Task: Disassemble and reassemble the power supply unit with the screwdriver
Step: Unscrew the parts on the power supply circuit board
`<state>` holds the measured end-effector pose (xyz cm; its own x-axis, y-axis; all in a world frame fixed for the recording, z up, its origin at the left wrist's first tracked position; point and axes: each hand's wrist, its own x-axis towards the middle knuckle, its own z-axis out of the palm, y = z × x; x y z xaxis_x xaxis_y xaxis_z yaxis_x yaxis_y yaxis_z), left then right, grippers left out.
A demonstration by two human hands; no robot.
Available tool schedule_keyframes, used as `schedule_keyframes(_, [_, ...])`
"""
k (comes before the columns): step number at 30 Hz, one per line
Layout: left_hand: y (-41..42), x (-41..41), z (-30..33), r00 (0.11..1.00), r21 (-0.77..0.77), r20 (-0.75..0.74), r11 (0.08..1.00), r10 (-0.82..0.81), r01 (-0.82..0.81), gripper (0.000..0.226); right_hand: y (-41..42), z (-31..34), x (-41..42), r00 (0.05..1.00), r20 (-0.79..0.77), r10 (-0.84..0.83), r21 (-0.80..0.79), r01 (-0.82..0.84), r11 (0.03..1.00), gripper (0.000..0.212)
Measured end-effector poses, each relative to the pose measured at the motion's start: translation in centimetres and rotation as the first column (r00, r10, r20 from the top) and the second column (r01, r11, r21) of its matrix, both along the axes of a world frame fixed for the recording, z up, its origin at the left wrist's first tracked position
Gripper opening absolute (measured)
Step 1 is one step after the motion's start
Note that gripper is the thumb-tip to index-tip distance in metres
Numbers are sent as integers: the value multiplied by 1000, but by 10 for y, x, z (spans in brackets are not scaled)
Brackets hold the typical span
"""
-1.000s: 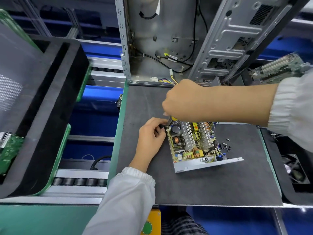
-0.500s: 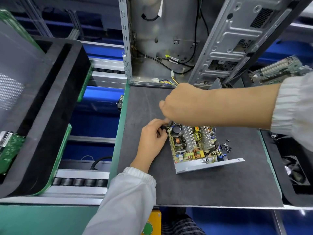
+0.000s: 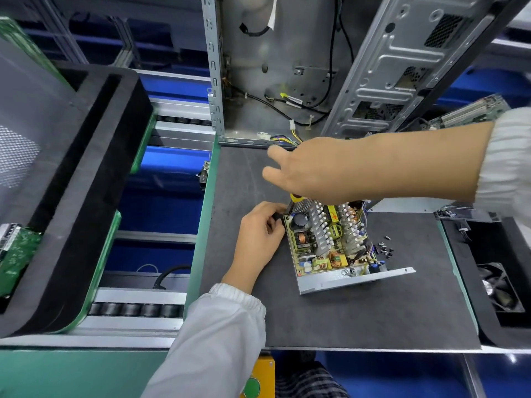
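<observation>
1. Big open PC case point(image 3: 275, 67) stands at the back of the tabletop point(image 3: 344, 311), side panel off, loose wires hanging around inside.
2. Off to the left there's a black foam tray point(image 3: 86, 168) sitting on a roller conveyor, with a green circuit board point(image 3: 17, 254) at its near end.
3. The PSU point(image 3: 330, 242) sits near the middle of the tabletop with its cover off, so you can see the heatsinks, coils and a fat black capacitor. Its metal base sticks out along the near edge.
4. Right hand point(image 3: 304, 170) hangs over the PSU's far left corner. Fingers look spread, and the yellow screwdriver point(image 3: 294, 201) handle pokes out right underneath the palm, shaft pointing down at that corner. Honestly can't tell how the grip on it goes, the hand hides it.
5. Left hand point(image 3: 260, 234) is against the PSU's left side, fingers curled, pinching something small and black at the edge of the casing.
6. Little pile of dark screws point(image 3: 383, 247) lies on the tabletop just right of the PSU.
</observation>
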<state>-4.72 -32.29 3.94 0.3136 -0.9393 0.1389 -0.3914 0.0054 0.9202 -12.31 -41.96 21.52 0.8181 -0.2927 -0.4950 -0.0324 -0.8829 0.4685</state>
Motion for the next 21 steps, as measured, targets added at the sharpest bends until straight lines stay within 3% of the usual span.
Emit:
schedule_keyframes(2, [-1, 0, -1, 1000, -1, 0, 1000, -3, 3, 34, 0, 5, -1, 999, -6, 48, 14, -48, 999, 18])
schedule_keyframes(4, [-1, -1, -1, 1000, -3, 11, 1000, -8, 8, 35, 3, 6, -2, 993, -39, 112, -90, -115, 989, 7])
schedule_keyframes(7, [-1, 0, -1, 1000, -20, 9, 1000, -18, 18, 36, 8, 3, -3, 994, -54, 93, -183, -101, 978, 24])
schedule_keyframes(11, [3, -1, 4, 990, -4, -138, 1000, -4, 3, 30, 4, 0, -5, 999, 35, -23, -29, 24, 999, 25])
schedule_keyframes(14, [7, 3, 23, 967, -153, -252, 986, 19, -60, 32, 3, 4, -5, 999, 42, 14, 91, -18, 996, 23])
schedule_keyframes(16, [3, 10, 39, 983, -261, -180, 965, -32, -16, 35, 4, 1, -4, 997, 79, 1, 65, -6, 998, 19])
schedule_keyframes(19, [-12, 18, 60, 971, -175, -186, 978, -148, 116, 31, 11, -3, -3, 980, 192, -48, -40, 56, 998, 38])
schedule_keyframes(21, [-18, 19, 70, 957, -143, -230, 979, -176, 145, 29, 11, -1, -6, 963, 242, -116, -9, 121, 993, 33])
